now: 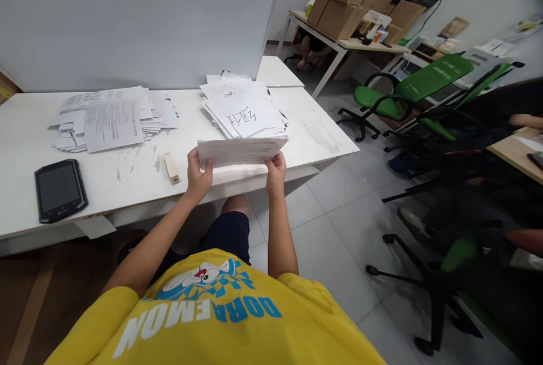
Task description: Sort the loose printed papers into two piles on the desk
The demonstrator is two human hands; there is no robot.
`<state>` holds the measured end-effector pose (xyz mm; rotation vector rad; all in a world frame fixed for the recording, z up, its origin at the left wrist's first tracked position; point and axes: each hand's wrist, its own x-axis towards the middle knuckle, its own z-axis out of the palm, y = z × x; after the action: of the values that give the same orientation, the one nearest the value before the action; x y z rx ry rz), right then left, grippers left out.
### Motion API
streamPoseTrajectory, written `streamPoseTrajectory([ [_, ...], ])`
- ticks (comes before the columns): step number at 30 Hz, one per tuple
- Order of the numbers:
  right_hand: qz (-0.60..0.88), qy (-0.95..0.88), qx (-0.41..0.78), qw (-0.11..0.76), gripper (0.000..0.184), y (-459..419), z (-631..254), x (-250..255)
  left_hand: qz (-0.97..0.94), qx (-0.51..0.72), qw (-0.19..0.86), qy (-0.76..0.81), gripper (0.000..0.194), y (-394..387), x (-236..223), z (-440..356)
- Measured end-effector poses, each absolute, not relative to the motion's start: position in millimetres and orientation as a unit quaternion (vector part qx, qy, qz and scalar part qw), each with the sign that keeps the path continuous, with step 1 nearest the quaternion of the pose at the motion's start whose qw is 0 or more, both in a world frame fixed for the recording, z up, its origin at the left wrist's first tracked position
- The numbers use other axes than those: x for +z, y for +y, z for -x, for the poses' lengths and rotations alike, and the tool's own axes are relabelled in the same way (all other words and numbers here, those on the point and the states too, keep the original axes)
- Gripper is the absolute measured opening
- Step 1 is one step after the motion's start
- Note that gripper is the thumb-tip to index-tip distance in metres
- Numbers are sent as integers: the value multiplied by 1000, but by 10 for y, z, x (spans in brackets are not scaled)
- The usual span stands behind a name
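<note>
Between my two hands a printed sheet of paper (241, 151) is held up near the table's front edge, tilted so its face is seen at a slant. My left hand (199, 175) pinches its left end, thumb in front. At the right end, my right hand (275, 171) grips the lower corner. Just behind the sheet lies a messy paper stack (244, 110), its top page bearing large handwritten marks. Another pile of printed papers (112, 121) spreads at the left. A small cream-coloured stapler (171, 168) rests left of my left hand.
A black rugged handheld device (60, 189) lies on the white table (139, 178) at the left. A grey partition (136, 20) stands behind. To the right are green office chairs (394, 99), cardboard boxes (343, 3) on another table, and other people seated.
</note>
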<state>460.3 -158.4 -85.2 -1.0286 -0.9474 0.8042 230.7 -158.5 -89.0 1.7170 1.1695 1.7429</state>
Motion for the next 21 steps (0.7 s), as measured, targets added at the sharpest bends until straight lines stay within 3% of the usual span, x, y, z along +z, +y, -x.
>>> streamPoseTrajectory([
  [5, 492, -451, 373, 644, 34, -1559, -4538, -932, -606, 631, 223, 429, 64, -1593, -912, -2339],
  [13, 466, -505, 365, 628, 28, -1812, -4552, -675, -583, 685, 186, 395, 61, -2026, -495, -2283],
  [17, 467, -484, 482, 562, 42, -2220, -4410, -894, -582, 680, 199, 400, 44, -2167, -129, -1792],
  [21, 501, -468, 534, 496, 58, -2571, -4296, -1212, -679, 526, 223, 461, 31, -1860, 16, -1230],
])
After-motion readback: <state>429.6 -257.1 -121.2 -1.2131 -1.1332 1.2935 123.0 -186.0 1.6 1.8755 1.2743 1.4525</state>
